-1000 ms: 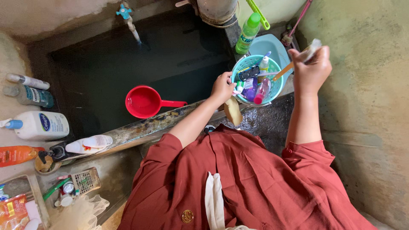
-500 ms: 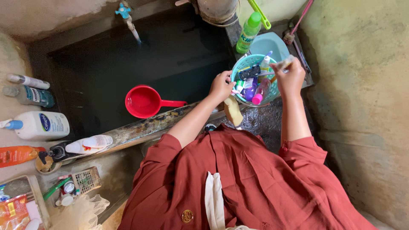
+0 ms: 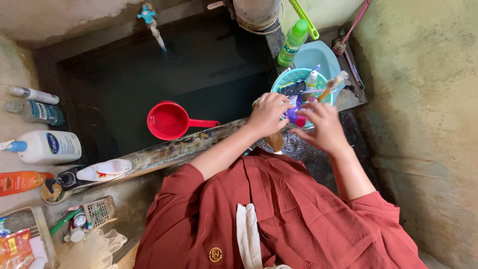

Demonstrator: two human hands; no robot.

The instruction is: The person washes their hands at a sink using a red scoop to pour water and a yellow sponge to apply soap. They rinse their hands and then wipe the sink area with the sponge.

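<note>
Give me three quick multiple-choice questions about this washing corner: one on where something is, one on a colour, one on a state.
1. Where is the scoop?
A. in the dark water tank
B. in the basket
C. on the person's lap

2. What colour is the basket?
A. red
B. turquoise
C. black

3. What are the hands doing?
A. hanging at the sides
B. both at the basket
C. both on the tap

Answers: 1 A, it sits on the dark water. 2 B, its rim is turquoise. 3 B, the left hand and right hand meet over the basket's items.
</note>
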